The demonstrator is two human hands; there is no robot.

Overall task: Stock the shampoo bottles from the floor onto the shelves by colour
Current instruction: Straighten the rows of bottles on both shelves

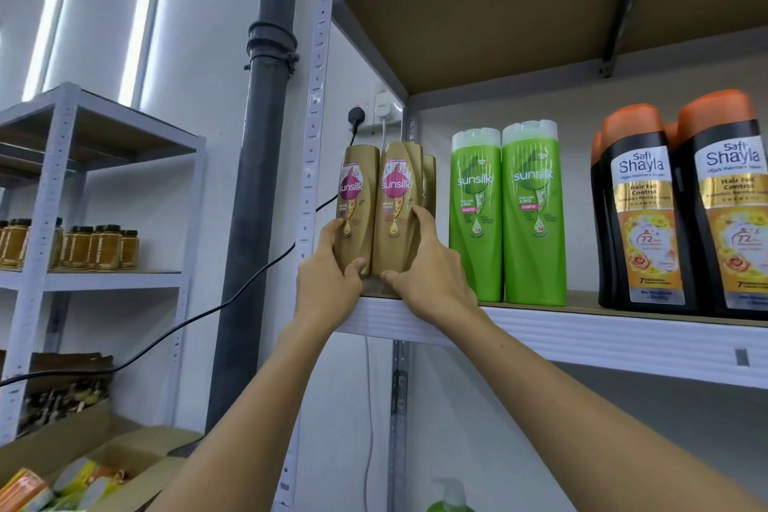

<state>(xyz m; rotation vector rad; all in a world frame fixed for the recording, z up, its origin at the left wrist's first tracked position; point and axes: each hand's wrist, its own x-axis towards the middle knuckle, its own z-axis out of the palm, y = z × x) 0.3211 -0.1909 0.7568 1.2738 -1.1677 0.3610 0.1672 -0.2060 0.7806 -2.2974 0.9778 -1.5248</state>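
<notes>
The person reaches up with both arms to the left end of the shelf (pixel 582 330). There two gold bottles stand upright side by side at the front edge, and a third gold bottle (pixel 429 183) shows partly behind them. The left hand (pixel 328 287) grasps the left gold bottle (pixel 358 204) low on its body, with the thumb at its left side and fingers curled under its base. The right hand (pixel 432 283) grasps the right gold bottle (pixel 397 208), with the thumb on its right side and a finger at the bottom. The two bottles touch each other.

Just to the right, two green bottles (pixel 507 212) stand upright together on the same shelf, near the right hand. Further toward the right end stand black bottles with orange caps (pixel 681 212), well apart from the gold ones.

Behind the left corner of the shelf, a black plug (pixel 355 116) sits in a wall socket, beside a dark pipe (pixel 259 195). On another rack at the left stand small jars (pixel 99 245). Below, an open cardboard box (pixel 124 466) holds packets.
</notes>
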